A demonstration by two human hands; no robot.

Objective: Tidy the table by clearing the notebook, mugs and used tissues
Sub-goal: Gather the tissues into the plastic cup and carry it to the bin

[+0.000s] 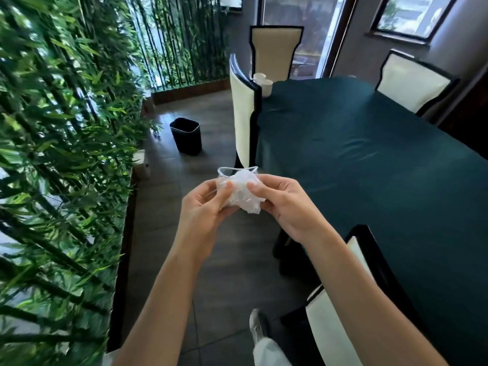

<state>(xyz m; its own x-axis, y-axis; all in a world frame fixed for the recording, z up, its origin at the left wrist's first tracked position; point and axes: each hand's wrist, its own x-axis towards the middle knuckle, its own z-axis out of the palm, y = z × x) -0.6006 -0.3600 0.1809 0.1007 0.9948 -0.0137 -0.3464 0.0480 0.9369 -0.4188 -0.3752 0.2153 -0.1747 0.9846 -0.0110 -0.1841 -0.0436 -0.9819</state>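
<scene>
Beside the green table (369,143), both hands, left (203,207) and right (287,204), are pinching a crumpled wad (241,192) at frame centre, while the bin (186,136) is standing on the floor ahead, up-left of it, nearer the left hand.

Single head cam, wide-angle, looking fwd and down along floor beside table (369,143). Hands close, centre frame. Bin (186,136) farther off; bamboo wall (52,154) left.

Teal tablecloth (369,143); black bin (186,136); whitish, perhaps translucent, wad (241,191).
</scene>
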